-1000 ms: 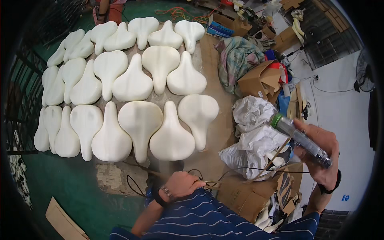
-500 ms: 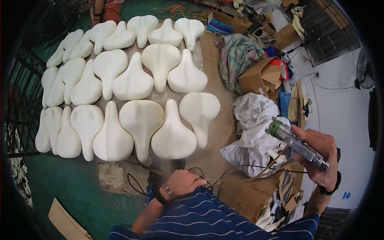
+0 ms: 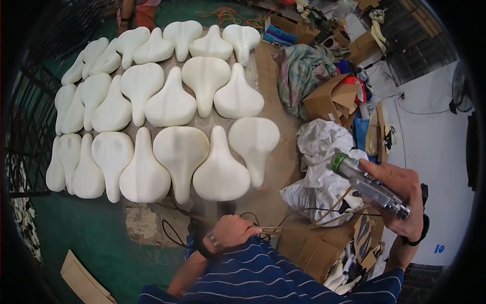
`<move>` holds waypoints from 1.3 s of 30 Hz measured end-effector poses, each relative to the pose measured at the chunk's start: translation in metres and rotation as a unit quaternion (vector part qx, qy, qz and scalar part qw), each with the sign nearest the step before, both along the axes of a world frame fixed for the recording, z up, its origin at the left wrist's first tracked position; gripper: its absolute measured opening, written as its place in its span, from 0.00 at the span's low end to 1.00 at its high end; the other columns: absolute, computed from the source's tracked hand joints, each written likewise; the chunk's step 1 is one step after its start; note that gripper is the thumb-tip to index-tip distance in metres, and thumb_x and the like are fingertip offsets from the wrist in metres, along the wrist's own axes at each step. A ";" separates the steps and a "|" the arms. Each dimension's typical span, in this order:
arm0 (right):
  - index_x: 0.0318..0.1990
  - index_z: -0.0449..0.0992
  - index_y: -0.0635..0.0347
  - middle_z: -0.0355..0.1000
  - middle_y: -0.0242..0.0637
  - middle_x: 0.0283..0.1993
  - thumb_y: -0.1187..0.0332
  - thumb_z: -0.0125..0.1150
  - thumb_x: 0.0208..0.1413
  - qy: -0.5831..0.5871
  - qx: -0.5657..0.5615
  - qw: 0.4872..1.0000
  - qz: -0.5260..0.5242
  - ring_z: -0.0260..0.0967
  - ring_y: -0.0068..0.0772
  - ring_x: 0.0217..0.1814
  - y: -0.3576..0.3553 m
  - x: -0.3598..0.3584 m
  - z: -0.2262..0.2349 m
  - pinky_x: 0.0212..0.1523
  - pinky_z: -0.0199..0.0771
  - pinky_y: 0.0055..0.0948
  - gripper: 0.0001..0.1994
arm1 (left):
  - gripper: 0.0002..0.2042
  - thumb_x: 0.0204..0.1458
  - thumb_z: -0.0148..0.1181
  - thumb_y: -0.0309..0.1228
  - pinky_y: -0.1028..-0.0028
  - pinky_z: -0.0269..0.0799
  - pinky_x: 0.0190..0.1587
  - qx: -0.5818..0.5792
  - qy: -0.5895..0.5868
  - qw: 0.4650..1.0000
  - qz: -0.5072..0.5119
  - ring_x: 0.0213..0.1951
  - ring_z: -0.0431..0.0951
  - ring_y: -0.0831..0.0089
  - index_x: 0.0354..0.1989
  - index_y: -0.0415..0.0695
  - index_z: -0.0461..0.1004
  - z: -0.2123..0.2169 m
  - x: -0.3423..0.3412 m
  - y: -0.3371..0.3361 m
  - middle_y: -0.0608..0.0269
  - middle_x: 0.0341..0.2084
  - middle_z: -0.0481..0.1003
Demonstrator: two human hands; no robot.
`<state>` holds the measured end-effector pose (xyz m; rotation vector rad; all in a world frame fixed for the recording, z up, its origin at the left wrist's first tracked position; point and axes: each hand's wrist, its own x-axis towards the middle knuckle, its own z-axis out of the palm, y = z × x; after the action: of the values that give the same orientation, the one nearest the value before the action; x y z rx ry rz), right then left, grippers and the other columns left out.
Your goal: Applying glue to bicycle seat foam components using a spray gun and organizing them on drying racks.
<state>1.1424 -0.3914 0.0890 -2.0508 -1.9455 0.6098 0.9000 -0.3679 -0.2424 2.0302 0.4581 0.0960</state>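
Head view: right hand (image 3: 405,197) is gripping the sprayer (image 3: 370,187) at frame right, left hand (image 3: 231,232) is holding the hose (image 3: 272,228) bottom centre, hands apart, saddles (image 3: 221,169) are sitting in three rows upper left, with nothing showing which are done or left.

A cluttered production workshop
Rows of smooth white saddle-shaped pieces (image 3: 180,152) lie near an open brown cardboard box (image 3: 320,104).

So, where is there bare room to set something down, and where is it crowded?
Bare: the brown surface between the rightmost white saddles and the patterned cloth; green floor between the nearest saddles and the lower-left cardboard. Crowded: among the saddle rows, around the white bags and open box.
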 end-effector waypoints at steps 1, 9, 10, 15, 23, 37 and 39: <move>0.55 0.77 0.69 0.77 0.48 0.35 0.79 0.66 0.40 -0.017 0.050 0.999 -0.003 0.74 0.37 0.33 0.000 0.004 -0.006 0.39 0.72 0.28 0.27 | 0.25 0.63 0.50 0.51 0.55 0.71 0.32 -0.007 -0.009 1.000 0.000 0.27 0.77 0.49 0.24 0.43 0.78 0.000 0.001 0.000 0.48 0.19 0.75; 0.57 0.76 0.68 0.79 0.45 0.40 0.78 0.64 0.43 -0.061 0.116 0.991 -0.025 0.74 0.29 0.37 -0.007 0.014 -0.013 0.43 0.73 0.28 0.27 | 0.26 0.63 0.49 0.52 0.54 0.71 0.32 -0.024 0.014 1.000 0.003 0.27 0.77 0.48 0.25 0.42 0.78 0.002 -0.003 0.000 0.48 0.19 0.75; 0.57 0.76 0.68 0.79 0.45 0.40 0.78 0.64 0.43 -0.061 0.114 0.991 -0.023 0.74 0.29 0.37 -0.010 0.013 -0.013 0.43 0.73 0.28 0.27 | 0.26 0.63 0.49 0.52 0.54 0.71 0.32 -0.020 0.008 1.000 0.003 0.27 0.77 0.48 0.25 0.42 0.78 0.001 -0.003 -0.001 0.48 0.19 0.75; 0.54 0.77 0.70 0.73 0.45 0.29 0.74 0.62 0.36 -0.026 0.037 0.999 -0.016 0.70 0.38 0.26 -0.010 0.007 -0.005 0.34 0.69 0.29 0.30 | 0.26 0.63 0.49 0.52 0.54 0.71 0.31 -0.015 0.007 1.000 0.005 0.26 0.77 0.48 0.24 0.42 0.78 0.001 -0.001 -0.001 0.49 0.18 0.75; 0.56 0.77 0.68 0.71 0.41 0.25 0.74 0.64 0.39 -0.015 0.052 0.998 0.021 0.69 0.34 0.24 -0.007 0.004 -0.007 0.28 0.66 0.29 0.29 | 0.26 0.63 0.49 0.52 0.55 0.71 0.30 -0.022 0.004 1.000 0.004 0.26 0.77 0.49 0.23 0.42 0.78 0.000 0.002 0.000 0.49 0.18 0.75; 0.56 0.77 0.72 0.74 0.45 0.29 0.50 0.64 0.36 0.020 0.060 0.997 0.032 0.75 0.36 0.28 0.026 -0.005 -0.011 0.33 0.71 0.28 0.40 | 0.26 0.64 0.47 0.52 0.55 0.70 0.31 -0.023 -0.010 1.000 0.006 0.26 0.77 0.49 0.25 0.43 0.78 -0.002 -0.001 0.010 0.50 0.18 0.75; 0.56 0.77 0.72 0.75 0.45 0.29 0.43 0.62 0.37 0.004 0.038 0.998 0.049 0.75 0.36 0.29 0.035 -0.019 -0.007 0.33 0.72 0.29 0.43 | 0.26 0.64 0.47 0.52 0.55 0.70 0.31 -0.021 0.001 1.000 -0.001 0.26 0.77 0.49 0.25 0.43 0.78 -0.002 0.000 0.013 0.50 0.18 0.75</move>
<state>1.1232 -0.3565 0.0823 -1.9154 -2.0405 0.5563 0.8996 -0.3548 -0.2442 1.9905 0.4552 0.0836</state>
